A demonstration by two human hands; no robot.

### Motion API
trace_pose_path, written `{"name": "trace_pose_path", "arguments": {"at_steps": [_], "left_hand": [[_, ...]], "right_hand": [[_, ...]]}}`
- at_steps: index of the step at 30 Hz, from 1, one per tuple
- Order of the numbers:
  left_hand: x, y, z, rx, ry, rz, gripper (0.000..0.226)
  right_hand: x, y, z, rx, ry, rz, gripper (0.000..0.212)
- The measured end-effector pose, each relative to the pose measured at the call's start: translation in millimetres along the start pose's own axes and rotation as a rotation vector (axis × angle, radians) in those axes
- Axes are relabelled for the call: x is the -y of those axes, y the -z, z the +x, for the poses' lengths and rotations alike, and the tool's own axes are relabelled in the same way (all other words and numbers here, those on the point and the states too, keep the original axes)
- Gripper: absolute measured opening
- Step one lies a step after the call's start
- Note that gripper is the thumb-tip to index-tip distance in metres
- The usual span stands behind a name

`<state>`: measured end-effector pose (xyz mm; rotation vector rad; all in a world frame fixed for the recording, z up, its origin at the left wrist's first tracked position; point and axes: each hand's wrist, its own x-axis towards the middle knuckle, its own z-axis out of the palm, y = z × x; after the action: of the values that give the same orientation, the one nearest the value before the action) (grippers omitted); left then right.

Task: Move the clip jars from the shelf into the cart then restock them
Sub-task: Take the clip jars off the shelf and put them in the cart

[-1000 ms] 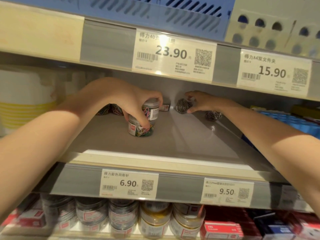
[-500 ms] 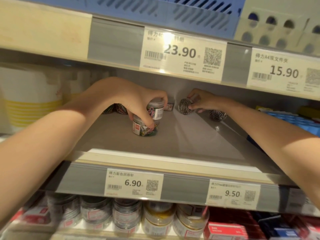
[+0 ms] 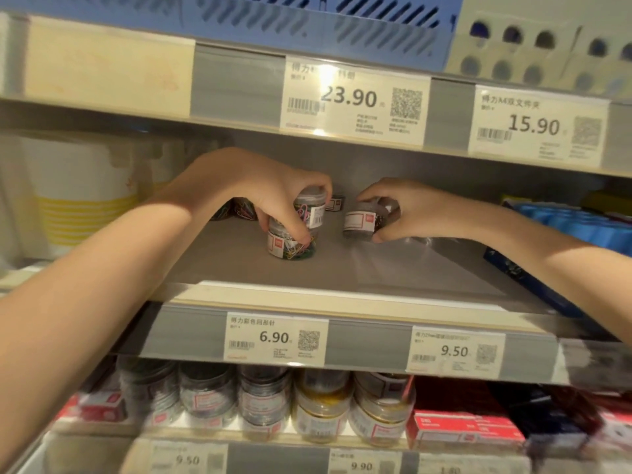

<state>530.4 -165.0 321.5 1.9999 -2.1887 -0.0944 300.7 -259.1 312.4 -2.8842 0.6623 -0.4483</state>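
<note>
- Jars first: we see our left hand (image 3: 273, 196) curled over a stack of two clip jars, the top jar (image 3: 312, 208) under the fingertips and the bottom jar (image 3: 289, 242) beneath the thumb, full of coloured clips.
- The stack stands upright on the grey shelf (image 3: 342, 265), directly below the left palm, with the thumb pressed against the bottom jar's front.
- Our right hand (image 3: 407, 208) grips a third jar (image 3: 364, 220), fingers over its top and thumb at its lower edge.
- This jar lies to the left of the right palm, its white label facing us; it looks tilted, and we cannot tell whether it touches the shelf.
- Between the two hands, further back, a small labelled jar (image 3: 335, 204) sits against the shelf's rear; blur hides its detail.
- Behind the left hand, to its left, we make out more coloured clips (image 3: 239, 208), partly hidden by the wrist.
- Below both forearms the shelf edge carries price tags reading 6.90 (image 3: 275, 338) and 9.50 (image 3: 455, 352).
- Under that edge, a row of jars (image 3: 266, 401) stands on the lower shelf, with red boxes (image 3: 465, 427) to their right.
- Above the hands hang tags reading 23.90 (image 3: 352, 99) and 15.90 (image 3: 535, 126).
- Beyond the right forearm we see blue packs (image 3: 564, 227); beyond the left, a white and yellow tub (image 3: 78, 193).
</note>
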Motion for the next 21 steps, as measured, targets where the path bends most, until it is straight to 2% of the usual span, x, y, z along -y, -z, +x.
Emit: {"name": "trace_pose_path", "arguments": {"at_steps": [8, 21], "left_hand": [[-3, -4, 1, 0.006, 0.011, 0.013, 0.068], [-10, -4, -3, -0.005, 0.024, 0.033, 0.069]], "right_hand": [[18, -13, -41, -0.005, 0.145, 0.068, 0.055], [14, -13, -57, 0.045, 0.156, 0.074, 0.057]]}}
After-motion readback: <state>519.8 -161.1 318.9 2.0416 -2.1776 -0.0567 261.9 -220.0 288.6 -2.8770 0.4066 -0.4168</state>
